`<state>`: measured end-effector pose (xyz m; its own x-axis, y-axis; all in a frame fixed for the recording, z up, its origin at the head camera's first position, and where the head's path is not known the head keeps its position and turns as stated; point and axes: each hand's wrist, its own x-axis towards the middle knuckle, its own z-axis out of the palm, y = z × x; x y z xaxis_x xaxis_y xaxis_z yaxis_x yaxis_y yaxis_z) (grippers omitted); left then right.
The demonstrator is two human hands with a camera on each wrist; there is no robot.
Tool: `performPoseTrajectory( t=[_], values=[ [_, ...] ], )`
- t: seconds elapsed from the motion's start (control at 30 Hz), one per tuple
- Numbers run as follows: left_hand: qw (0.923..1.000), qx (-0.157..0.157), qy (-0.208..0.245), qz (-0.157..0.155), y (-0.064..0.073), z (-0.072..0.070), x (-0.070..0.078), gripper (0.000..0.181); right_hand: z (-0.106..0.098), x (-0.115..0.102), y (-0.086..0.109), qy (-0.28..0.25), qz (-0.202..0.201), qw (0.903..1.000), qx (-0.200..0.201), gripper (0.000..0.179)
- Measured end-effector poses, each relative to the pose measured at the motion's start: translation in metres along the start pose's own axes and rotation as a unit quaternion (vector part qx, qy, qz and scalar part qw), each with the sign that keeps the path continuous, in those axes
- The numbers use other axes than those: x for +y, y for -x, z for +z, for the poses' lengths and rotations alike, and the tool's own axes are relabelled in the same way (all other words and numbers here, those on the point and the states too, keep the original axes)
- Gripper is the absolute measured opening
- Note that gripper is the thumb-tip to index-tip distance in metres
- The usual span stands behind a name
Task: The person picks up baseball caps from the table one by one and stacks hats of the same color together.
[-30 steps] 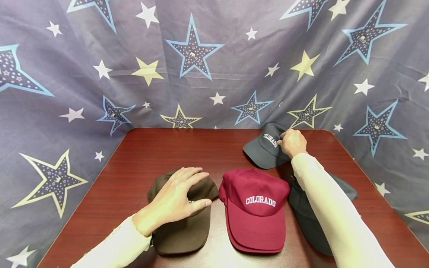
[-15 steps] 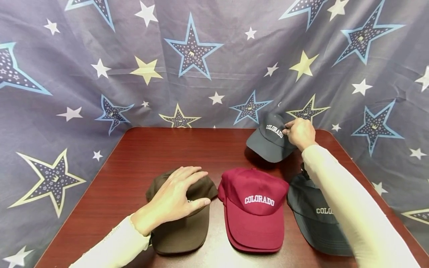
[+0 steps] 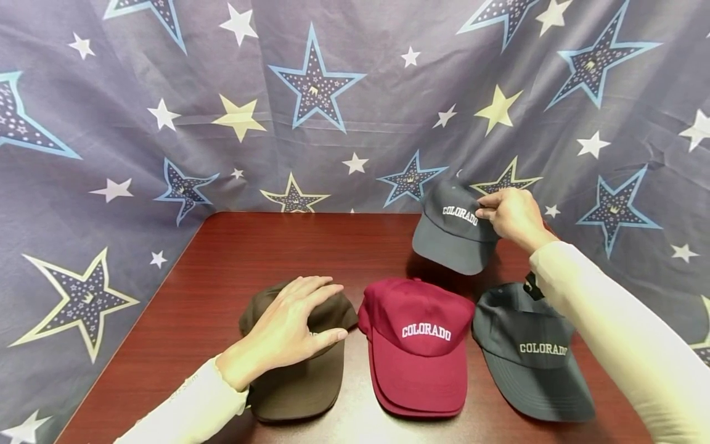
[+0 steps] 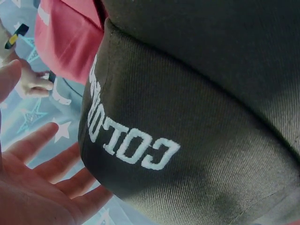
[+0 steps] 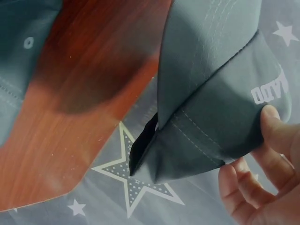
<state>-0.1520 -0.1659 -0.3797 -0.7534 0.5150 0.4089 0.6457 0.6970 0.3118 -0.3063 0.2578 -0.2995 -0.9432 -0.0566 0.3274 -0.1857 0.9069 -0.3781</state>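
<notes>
My right hand [image 3: 517, 216] pinches a grey baseball cap [image 3: 452, 243] by the side of its crown. The cap hangs above the table's far right, brim towards me, its shadow apart from it in the right wrist view. White COLORADO lettering shows on its front. My left hand [image 3: 283, 327], fingers fairly straight, rests on a brown cap [image 3: 302, 388] at the front left; in the left wrist view the fingers [image 4: 58, 161] lie beside its crown, which bears white letters. Between the hands sit red caps [image 3: 420, 385], one brim showing under another.
Another dark grey cap [image 3: 535, 379] with COLORADO lettering lies at the front right, under my right forearm. The caps stand on a reddish-brown wooden table [image 3: 266, 246]. A grey cloth [image 3: 355, 135] printed with stars hangs behind the table.
My right hand has lifted the grey cap off the table and carried it slightly right. The dark grey cap at the front right is more uncovered. My left hand has stayed put.
</notes>
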Motion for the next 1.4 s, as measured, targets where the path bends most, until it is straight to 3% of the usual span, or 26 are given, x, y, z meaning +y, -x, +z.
performPoseTrajectory(
  t=[0.27,0.63,0.87,1.1,1.4],
  values=[
    [1.0000,0.001,-0.001,-0.003,0.001,-0.001,-0.001,0.070,-0.021,0.007,0.018,-0.002,-0.034,0.9994,0.007,0.031],
    [1.0000,-0.002,-0.004,-0.004,0.002,0.000,-0.003,0.070,-0.044,0.033,0.048,0.029,-0.092,0.9941,0.051,0.025],
    [1.0000,0.003,-0.003,0.000,0.002,0.000,-0.005,0.070,-0.056,0.046,0.066,0.037,-0.153,0.9839,0.085,0.025],
    [1.0000,0.007,-0.005,0.002,0.002,0.000,-0.006,0.069,-0.066,0.053,0.083,0.053,-0.170,0.9806,0.081,0.025],
    [1.0000,0.007,-0.004,-0.002,0.003,0.000,-0.007,0.069,-0.075,0.067,0.100,0.074,-0.233,0.9663,0.081,0.030]
  ],
)
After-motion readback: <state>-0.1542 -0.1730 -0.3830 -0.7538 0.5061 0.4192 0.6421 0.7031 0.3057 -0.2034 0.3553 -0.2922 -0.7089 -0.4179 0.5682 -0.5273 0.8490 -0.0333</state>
